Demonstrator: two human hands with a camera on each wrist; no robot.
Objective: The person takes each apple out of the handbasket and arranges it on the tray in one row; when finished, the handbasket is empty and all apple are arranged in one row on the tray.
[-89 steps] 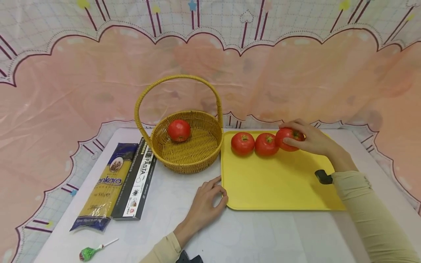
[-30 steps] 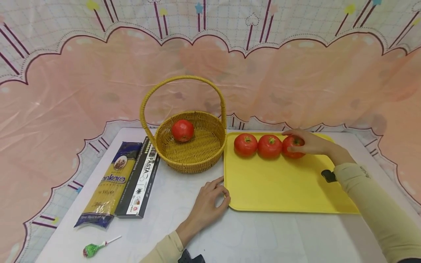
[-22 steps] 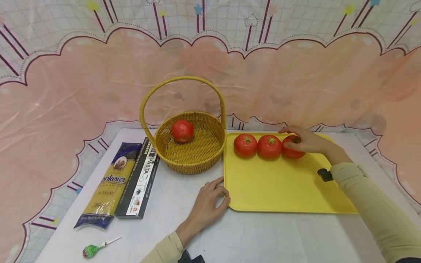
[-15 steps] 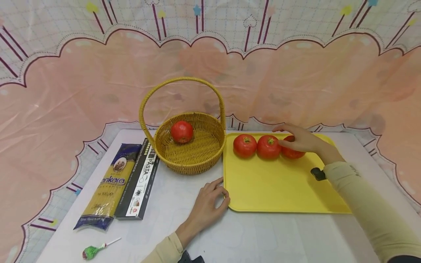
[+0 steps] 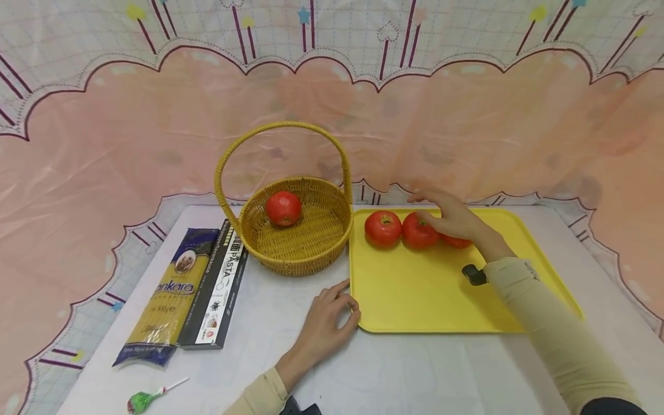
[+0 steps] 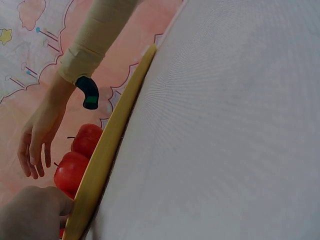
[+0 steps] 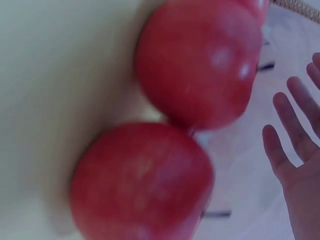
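Three red apples stand in a row along the back of a yellow tray [image 5: 415, 294]: the left apple [image 5: 383, 229], the middle apple [image 5: 419, 231] and the right apple [image 5: 456, 240], partly hidden by the hand. My right hand [image 5: 456, 218] hovers over the middle and right ones, holding nothing. In the right wrist view its fingers [image 7: 292, 117] are spread, apart from the apples [image 7: 200, 60]. At the tray's left edge, my left hand [image 5: 323, 323] pinches the rim between thumb and forefinger. One more apple [image 5: 283, 208] lies inside a wicker basket [image 5: 295, 266].
The basket, with a tall arched handle, stands left of the tray. Farther left lie a black pasta box [image 5: 212, 294] and a yellow-and-blue spaghetti packet [image 5: 168, 294]. A green lollipop [image 5: 140, 401] lies near the front. A patterned cloth [image 5: 415, 127] hangs behind the white table.
My right hand set the right apple down beside the middle one, let go, and moved left above the row. My left hand stays at the tray's rim.
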